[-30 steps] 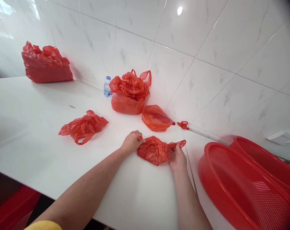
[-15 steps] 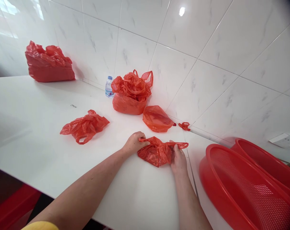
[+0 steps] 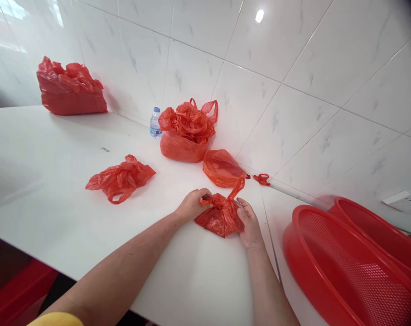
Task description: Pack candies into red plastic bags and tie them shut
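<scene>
Left hand [image 3: 194,205] pinches one side of the crumpled red plastic carrier bag [image 3: 220,218] on the white table [image 3: 198,271], apparently anchoring it, while right hand [image 3: 249,224], loosely uncurled, rests against the opposite side (raised handle [image 3: 237,189] ungripped), presumably steadying it

The held bag [image 3: 220,216] is glossy, crinkled plastic, the wall tiles [image 3: 253,40] shiny.

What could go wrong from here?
The thin, crumpled red plastic bag might tear where the left hand pinches it. In this view, its raised red plastic handle overlaps the smooth translucent red plastic bag; they could snag. The right hand looks loosely set, so that side might slip.
</scene>
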The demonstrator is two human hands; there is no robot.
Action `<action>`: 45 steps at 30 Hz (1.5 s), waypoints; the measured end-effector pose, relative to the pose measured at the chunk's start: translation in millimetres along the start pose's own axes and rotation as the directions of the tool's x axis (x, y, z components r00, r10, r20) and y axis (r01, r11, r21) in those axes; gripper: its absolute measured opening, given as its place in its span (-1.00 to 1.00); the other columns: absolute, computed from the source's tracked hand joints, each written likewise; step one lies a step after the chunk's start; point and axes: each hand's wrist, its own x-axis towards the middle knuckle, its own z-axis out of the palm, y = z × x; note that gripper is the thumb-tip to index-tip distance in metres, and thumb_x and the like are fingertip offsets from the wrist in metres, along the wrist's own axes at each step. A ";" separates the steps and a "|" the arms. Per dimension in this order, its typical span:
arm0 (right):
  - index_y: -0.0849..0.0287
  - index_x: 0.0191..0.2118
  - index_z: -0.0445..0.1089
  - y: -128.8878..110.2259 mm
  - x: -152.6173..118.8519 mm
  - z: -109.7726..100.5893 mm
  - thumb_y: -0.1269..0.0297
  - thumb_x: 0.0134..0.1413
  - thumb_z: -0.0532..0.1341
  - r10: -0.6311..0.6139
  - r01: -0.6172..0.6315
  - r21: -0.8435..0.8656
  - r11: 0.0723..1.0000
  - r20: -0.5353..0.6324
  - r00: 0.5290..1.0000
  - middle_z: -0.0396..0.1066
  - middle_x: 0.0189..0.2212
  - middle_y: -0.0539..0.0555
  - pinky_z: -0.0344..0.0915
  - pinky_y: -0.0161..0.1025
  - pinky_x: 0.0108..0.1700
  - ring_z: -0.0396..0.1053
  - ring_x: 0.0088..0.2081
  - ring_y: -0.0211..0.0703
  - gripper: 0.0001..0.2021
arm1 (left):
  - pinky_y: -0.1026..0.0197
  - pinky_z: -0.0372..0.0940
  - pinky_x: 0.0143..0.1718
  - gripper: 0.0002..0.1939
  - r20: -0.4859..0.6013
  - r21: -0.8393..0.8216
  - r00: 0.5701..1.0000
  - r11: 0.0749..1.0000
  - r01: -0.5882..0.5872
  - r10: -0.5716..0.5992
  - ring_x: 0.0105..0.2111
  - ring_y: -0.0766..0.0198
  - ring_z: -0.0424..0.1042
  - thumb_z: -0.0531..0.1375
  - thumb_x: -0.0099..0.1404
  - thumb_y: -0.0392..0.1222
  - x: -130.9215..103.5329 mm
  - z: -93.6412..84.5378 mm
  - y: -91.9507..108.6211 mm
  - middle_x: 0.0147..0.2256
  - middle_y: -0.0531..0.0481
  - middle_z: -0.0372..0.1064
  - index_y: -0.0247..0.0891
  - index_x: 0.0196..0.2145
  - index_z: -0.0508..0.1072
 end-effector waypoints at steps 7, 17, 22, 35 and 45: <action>0.06 -0.11 0.34 3.1 -4.0 8.1 0.19 -0.12 0.32 -0.003 0.029 -0.200 0.979 0.132 0.991 0.43 -0.11 0.07 0.31 -0.09 -0.07 0.39 -0.12 -0.07 -0.62 | 0.22 0.26 -0.27 -0.50 0.005 -0.039 0.998 0.998 0.058 -0.058 -0.33 0.25 0.37 0.26 0.04 -0.02 -1.7 0.6 2.9 -0.32 0.08 0.39 -0.09 -0.04 0.34; 0.08 -0.17 0.41 8.6 -7.3 24.3 0.34 -0.02 0.10 -0.074 0.168 -0.532 0.830 0.193 0.978 0.45 -0.16 0.01 0.27 -0.12 -0.03 0.38 -0.12 -0.11 -0.73 | 0.21 0.27 -0.27 -0.78 -0.032 -0.064 0.999 0.998 -0.015 0.013 -0.33 0.22 0.38 0.08 0.22 -0.09 -2.9 -0.1 14.0 -0.36 -0.01 0.42 -0.22 -0.40 0.47; 0.12 -0.28 0.43 14.4 -2.9 17.9 0.32 -0.02 0.06 -0.187 0.143 -0.600 0.787 -0.011 0.982 0.48 -0.27 0.04 0.31 -0.17 -0.15 0.40 -0.23 -0.12 -0.77 | 0.24 0.25 -0.30 -0.78 -0.180 -0.096 0.983 0.995 0.028 -0.045 -0.37 0.26 0.36 0.02 0.23 -0.14 1.5 1.1 5.3 -0.40 0.03 0.41 -0.21 -0.47 0.40; 0.13 -0.33 0.43 17.7 4.3 1.4 0.30 -0.09 0.09 -0.103 0.033 -0.559 0.829 -0.094 0.990 0.49 -0.34 0.06 0.33 -0.18 -0.27 0.42 -0.32 -0.10 -0.79 | 0.27 -0.01 -0.54 -0.58 -0.304 -0.065 0.934 0.982 0.178 -0.189 -0.59 0.36 0.02 0.03 0.22 0.02 8.0 -6.8 -11.6 -0.62 0.12 0.02 -0.21 -0.65 -0.02; 0.14 -0.35 0.43 7.6 -0.9 4.3 0.13 -0.08 0.13 -0.081 0.023 -0.405 0.914 -0.127 0.989 0.47 -0.35 0.06 0.30 -0.22 -0.28 0.38 -0.29 -0.08 -0.76 | 0.28 -0.03 -0.54 -0.69 -0.382 -0.004 0.913 0.988 0.151 -0.141 -0.61 0.37 0.03 0.05 0.23 -0.02 5.8 -9.2 -0.4 -0.65 0.16 0.02 -0.21 -0.59 0.20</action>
